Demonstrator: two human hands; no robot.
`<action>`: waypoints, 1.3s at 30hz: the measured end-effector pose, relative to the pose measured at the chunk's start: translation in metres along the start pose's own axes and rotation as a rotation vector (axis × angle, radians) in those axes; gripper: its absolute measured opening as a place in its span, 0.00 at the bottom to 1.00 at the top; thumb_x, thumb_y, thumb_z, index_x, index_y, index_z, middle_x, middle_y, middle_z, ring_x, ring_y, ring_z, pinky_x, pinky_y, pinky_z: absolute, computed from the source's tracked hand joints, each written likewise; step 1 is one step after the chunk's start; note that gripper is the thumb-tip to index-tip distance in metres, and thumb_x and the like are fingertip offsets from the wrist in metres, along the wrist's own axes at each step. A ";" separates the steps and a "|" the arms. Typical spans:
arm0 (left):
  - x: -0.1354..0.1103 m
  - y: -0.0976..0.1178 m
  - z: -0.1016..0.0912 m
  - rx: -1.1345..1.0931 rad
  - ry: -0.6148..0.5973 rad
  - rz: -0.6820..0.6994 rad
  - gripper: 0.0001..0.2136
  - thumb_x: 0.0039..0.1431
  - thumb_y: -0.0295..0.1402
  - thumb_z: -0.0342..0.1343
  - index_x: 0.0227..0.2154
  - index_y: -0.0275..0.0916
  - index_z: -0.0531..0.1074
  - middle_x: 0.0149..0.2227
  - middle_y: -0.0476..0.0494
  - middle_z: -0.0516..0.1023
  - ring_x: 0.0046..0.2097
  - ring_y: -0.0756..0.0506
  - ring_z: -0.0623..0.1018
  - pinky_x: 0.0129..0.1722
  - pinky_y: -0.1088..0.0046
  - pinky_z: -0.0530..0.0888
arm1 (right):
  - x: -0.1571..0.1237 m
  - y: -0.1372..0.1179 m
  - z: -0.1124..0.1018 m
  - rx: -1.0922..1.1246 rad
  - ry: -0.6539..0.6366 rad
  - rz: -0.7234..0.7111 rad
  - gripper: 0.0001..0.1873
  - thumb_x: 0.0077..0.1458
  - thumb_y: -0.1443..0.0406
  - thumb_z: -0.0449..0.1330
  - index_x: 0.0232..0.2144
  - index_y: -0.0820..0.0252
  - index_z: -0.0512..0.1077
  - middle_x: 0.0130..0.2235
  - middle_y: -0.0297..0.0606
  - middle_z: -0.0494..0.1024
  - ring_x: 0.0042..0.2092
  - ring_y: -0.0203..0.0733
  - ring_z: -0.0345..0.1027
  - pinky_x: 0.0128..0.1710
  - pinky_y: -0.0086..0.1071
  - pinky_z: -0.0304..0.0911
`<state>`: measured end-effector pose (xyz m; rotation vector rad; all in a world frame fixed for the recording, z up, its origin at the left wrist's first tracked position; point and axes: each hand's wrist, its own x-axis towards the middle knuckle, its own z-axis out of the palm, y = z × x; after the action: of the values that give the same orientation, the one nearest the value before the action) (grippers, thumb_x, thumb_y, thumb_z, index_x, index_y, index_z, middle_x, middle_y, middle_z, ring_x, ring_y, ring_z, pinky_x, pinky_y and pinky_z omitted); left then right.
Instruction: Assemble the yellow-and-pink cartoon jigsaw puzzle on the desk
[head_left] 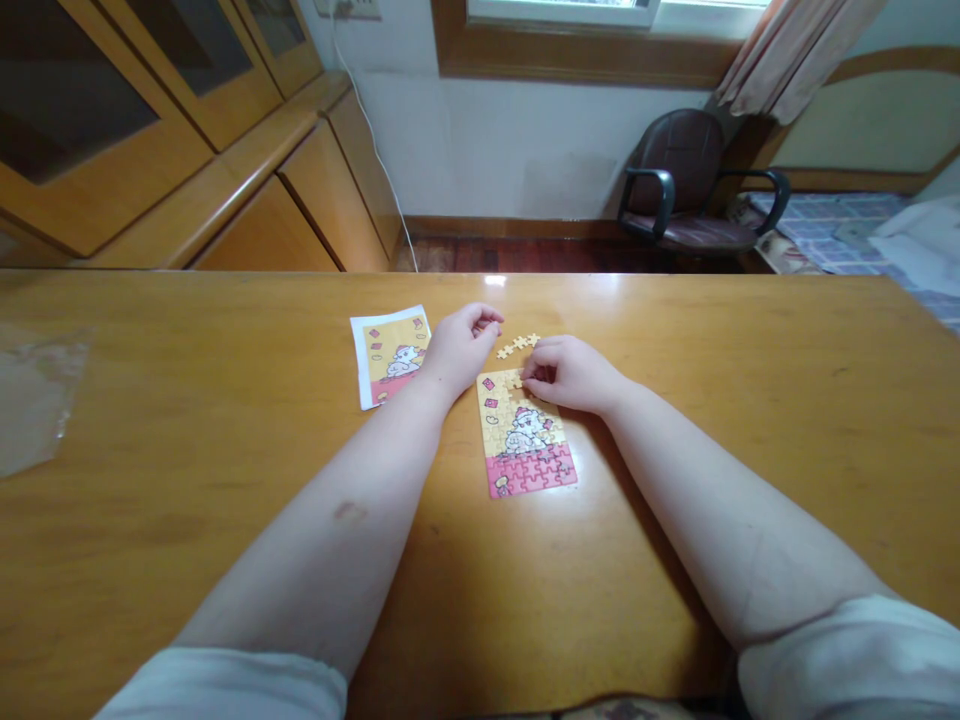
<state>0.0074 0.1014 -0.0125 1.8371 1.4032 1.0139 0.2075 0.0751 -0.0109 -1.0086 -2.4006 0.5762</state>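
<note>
A jigsaw puzzle [529,470] lies on the table, yellow above and pink below, with a white cartoon animal in the middle. Bare tabletop shows through a gap near its upper edge. My right hand [570,372] is at the puzzle's top right, thumb and fingers pinched on a small yellow puzzle piece beside the gap. Over the table, just left of the loose puzzle pieces [519,344], is my left hand [459,348]. Its fingers are curled together, and whatever they may hold is hidden. Several loose pieces lie in a slanting row beyond the puzzle.
A printed reference picture [390,350] with a white border lies left of the puzzle, partly behind my left hand. Clear plastic wrapping [37,400] rests at the table's far left. Beyond the wooden table [225,330] stand cabinets [300,200] and an office chair [686,180].
</note>
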 end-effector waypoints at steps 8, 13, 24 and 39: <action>0.000 0.000 0.001 -0.015 -0.007 -0.004 0.07 0.58 0.29 0.52 0.37 0.39 0.73 0.33 0.47 0.79 0.35 0.48 0.77 0.40 0.68 0.73 | 0.001 -0.002 -0.002 -0.052 -0.028 -0.014 0.04 0.48 0.70 0.61 0.26 0.59 0.77 0.29 0.36 0.77 0.31 0.39 0.69 0.37 0.34 0.65; 0.000 0.001 0.000 -0.024 -0.011 -0.007 0.07 0.58 0.29 0.52 0.37 0.39 0.74 0.33 0.47 0.80 0.36 0.47 0.77 0.40 0.68 0.73 | 0.000 -0.002 -0.002 -0.057 -0.018 -0.020 0.05 0.48 0.70 0.61 0.27 0.59 0.77 0.29 0.36 0.77 0.31 0.39 0.69 0.36 0.34 0.65; 0.000 0.000 0.001 -0.047 -0.013 -0.007 0.06 0.58 0.29 0.53 0.36 0.38 0.74 0.33 0.47 0.79 0.35 0.48 0.77 0.39 0.69 0.73 | 0.000 -0.004 -0.003 -0.026 -0.004 -0.035 0.05 0.49 0.70 0.61 0.27 0.58 0.78 0.29 0.36 0.77 0.31 0.39 0.69 0.37 0.34 0.65; 0.000 0.003 0.000 -0.024 -0.005 -0.013 0.07 0.56 0.28 0.53 0.35 0.38 0.74 0.32 0.48 0.79 0.34 0.48 0.76 0.37 0.70 0.72 | 0.001 -0.009 -0.001 -0.025 -0.032 -0.111 0.07 0.53 0.67 0.61 0.32 0.59 0.80 0.32 0.39 0.77 0.34 0.39 0.70 0.39 0.35 0.65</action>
<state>0.0093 0.1005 -0.0099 1.8099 1.3922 1.0142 0.2024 0.0702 -0.0051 -0.8760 -2.4787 0.5278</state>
